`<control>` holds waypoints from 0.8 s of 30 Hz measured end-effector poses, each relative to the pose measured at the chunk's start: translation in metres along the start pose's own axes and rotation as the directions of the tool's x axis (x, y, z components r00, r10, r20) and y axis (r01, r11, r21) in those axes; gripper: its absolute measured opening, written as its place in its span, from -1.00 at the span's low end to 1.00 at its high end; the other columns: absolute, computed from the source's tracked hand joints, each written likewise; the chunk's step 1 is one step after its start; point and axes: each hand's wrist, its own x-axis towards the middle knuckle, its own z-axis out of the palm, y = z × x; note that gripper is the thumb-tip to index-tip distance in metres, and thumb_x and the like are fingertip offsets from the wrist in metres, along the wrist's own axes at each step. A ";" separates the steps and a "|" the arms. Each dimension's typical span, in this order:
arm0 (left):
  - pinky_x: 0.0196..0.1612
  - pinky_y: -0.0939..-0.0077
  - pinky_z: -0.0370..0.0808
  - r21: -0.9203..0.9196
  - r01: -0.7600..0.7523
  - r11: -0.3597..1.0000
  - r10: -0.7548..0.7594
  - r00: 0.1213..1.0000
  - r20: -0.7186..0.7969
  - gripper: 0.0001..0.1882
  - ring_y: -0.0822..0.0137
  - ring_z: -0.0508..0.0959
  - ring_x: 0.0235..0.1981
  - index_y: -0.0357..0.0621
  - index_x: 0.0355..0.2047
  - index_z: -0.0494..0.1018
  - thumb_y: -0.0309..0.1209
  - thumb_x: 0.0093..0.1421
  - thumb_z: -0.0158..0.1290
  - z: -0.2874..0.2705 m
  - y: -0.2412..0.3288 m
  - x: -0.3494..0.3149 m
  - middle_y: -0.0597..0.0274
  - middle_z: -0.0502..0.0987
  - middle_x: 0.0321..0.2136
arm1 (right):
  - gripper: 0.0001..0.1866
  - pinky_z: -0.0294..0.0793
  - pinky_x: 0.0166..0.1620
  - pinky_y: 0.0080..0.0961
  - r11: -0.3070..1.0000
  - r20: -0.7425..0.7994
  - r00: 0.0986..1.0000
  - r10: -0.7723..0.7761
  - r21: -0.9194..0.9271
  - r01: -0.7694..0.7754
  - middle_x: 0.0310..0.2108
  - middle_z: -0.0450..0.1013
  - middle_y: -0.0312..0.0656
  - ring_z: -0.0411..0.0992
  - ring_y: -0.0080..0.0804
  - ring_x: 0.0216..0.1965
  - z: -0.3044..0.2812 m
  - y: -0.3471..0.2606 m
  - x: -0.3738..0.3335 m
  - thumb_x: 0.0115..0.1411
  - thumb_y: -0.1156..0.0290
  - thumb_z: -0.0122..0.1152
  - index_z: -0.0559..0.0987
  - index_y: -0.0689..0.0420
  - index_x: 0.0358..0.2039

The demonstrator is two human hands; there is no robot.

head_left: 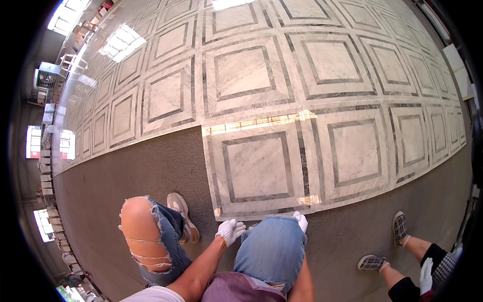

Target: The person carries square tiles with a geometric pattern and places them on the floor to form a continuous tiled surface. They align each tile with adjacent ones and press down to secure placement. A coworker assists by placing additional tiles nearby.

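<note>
My left hand [230, 231], in a white knitted glove, is at the front edge of a square marble floor panel [257, 168] with grey inlaid frames. Its fingers are curled closed against that edge. My right hand [301, 221], gloved too, is by the same edge near the panel's right corner; my denim-covered knee hides most of it, so its grip cannot be made out. The panel lies flat beside a matching panel [355, 152] on its right and other panels beyond it.
Laid marble panels [246, 70] stretch away ahead. Bare dark grey floor [151, 156] lies left of the front panel. At the right, a person in checked shoes [400, 227] is close by, one gloved hand [426, 275] showing. Stacked boxes [46, 173] line the left wall.
</note>
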 end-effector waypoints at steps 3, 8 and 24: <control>0.25 -0.05 0.30 -0.089 -0.006 0.996 0.012 0.998 0.067 -0.47 -0.29 0.19 0.26 -0.54 0.21 0.00 -0.32 0.42 -0.26 -0.016 -0.012 0.029 -0.42 0.08 0.25 | -0.55 0.50 -0.45 -0.34 0.993 -0.084 0.994 -0.068 -0.101 0.060 -0.57 0.52 -0.05 0.51 -0.29 -0.55 0.006 0.048 0.030 0.34 0.12 -0.02 0.48 0.33 -0.41; 0.15 -0.08 0.41 -0.025 -0.079 0.997 0.079 0.997 0.004 -0.55 -0.25 0.35 0.14 -0.49 0.11 0.13 -0.31 0.41 -0.21 -0.010 -0.007 0.030 -0.39 0.25 0.15 | -0.57 0.45 -0.43 -0.36 0.988 -0.066 0.995 0.070 0.143 -0.060 -0.54 0.48 -0.06 0.45 -0.30 -0.55 0.010 0.017 0.007 0.35 0.15 -0.01 0.45 0.33 -0.42; 0.09 -0.05 0.48 0.127 -0.060 0.990 0.059 0.998 0.011 -0.56 -0.26 0.41 0.10 -0.48 0.09 0.13 -0.31 0.39 -0.22 0.014 0.008 0.032 -0.42 0.27 0.13 | -0.69 0.29 -0.62 -0.49 0.902 -0.074 0.977 0.198 0.404 -0.152 -0.60 0.33 -0.20 0.25 -0.52 -0.67 0.028 -0.012 0.001 0.33 0.25 0.03 0.35 0.25 -0.41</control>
